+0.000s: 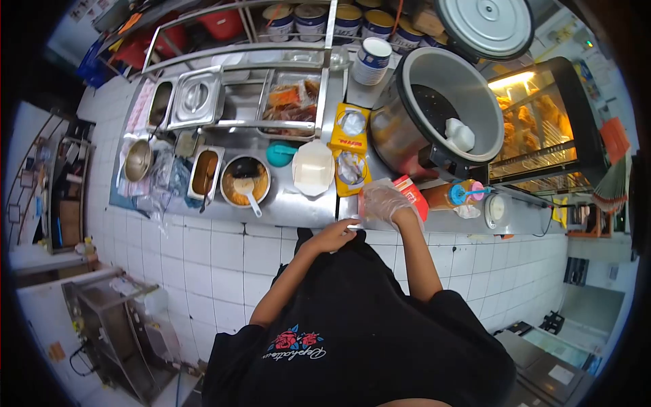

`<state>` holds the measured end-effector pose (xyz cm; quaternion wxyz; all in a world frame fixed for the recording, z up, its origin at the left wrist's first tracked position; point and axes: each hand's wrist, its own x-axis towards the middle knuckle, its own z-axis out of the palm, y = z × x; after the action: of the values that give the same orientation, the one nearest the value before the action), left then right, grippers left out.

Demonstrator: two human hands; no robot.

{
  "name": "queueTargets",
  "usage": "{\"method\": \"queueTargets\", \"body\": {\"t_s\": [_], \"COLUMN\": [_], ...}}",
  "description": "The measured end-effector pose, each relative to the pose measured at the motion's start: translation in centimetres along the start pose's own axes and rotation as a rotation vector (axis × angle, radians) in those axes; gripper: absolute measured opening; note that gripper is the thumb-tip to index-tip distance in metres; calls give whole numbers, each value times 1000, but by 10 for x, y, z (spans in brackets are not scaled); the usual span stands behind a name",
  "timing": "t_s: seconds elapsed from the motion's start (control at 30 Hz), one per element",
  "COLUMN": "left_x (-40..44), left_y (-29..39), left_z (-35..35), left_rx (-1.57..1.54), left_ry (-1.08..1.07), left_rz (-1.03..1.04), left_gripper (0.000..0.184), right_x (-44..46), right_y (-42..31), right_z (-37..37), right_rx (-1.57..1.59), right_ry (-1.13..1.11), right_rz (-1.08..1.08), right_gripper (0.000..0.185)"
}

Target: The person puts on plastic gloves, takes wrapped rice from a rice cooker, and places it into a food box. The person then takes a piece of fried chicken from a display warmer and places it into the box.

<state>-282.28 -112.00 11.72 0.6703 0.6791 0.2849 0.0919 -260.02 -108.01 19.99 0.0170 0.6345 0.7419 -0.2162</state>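
Observation:
My left hand [332, 237] is bare and curled at the counter's front edge, its fingers closed around something I cannot make out. My right hand [386, 205] wears a clear plastic glove and rests over the counter beside a red and white box [411, 195]; its fingers are blurred under the plastic. Behind the hands lie two yellow packs [350, 169] with clear wrapping. An open white foam box [313, 169] sits to their left, next to a teal cup [279, 154].
A large round cooker [386, 129] with a white object inside stands at the back right, beside a lit glass food cabinet [532, 122]. Leftward are a pan with a ladle [245, 182], a sauce tray [204, 173] and a metal rack [237, 49]. Bottles [447, 195] lie at right.

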Motion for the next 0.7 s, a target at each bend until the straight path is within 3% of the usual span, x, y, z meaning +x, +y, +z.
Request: {"method": "queueTargets", "body": {"t_s": [0.17, 0.3, 0.4, 0.6, 0.7], "left_x": [28, 32, 35, 32, 30], "left_y": [-13, -7, -6, -8, -12], "left_z": [2, -2, -2, -2, 2], "left_rx": [33, 89, 102, 59, 68], "left_ry": [-110, -161, -166, -122, -105], "left_rz": [-1, -36, -86, -74, -83], "left_gripper": [49, 50, 50, 47, 44], "right_x": [6, -4, 2, -18, -20], "right_y": [-11, 6, 9, 16, 1], "right_z": [-11, 0, 3, 12, -21], "right_rx": [-173, -28, -118, 93, -13], "right_ry": [-175, 32, -147, 264, -51], "right_rz": [98, -48, -43, -32, -18], "right_gripper": [26, 27, 27, 27, 28]}}
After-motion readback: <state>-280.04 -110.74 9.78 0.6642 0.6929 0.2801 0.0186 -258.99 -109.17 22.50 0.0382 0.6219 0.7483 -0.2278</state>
